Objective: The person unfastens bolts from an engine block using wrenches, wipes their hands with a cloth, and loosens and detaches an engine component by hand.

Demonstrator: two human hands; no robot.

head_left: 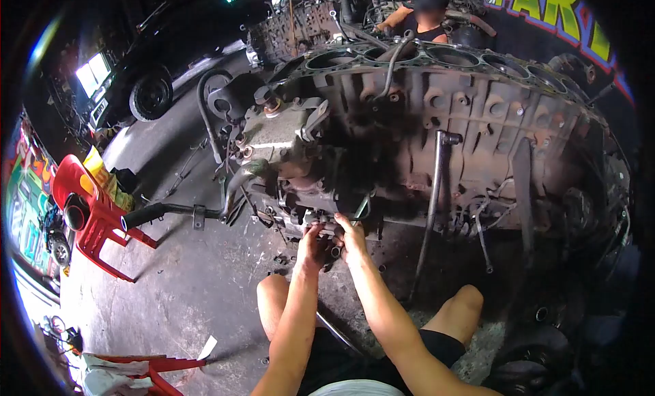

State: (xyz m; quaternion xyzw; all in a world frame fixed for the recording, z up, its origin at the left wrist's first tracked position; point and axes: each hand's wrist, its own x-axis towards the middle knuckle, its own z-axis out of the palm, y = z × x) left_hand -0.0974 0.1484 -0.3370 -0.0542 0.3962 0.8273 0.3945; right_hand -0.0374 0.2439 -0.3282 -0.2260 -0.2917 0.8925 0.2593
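A large, grimy engine block (437,143) stands on the floor before me, with a row of cylinder bores along its top. My left hand (312,247) and my right hand (352,239) are close together at its lower left edge. Fingers of both hands are curled around a small dark metal part (328,229) there; its kind is too dark and small to tell. Above them sits a greyish metal housing (276,133) with a curved pipe (170,210) reaching out left. A long-handled socket wrench (434,191) hangs at the block's side, right of my hands.
A red plastic chair (102,235) stands on the left. On the concrete floor between my legs lies a metal bar (338,333). Another person (426,20) is behind the block, near further engine parts. A dark vehicle's wheel (151,95) shows at the back left.
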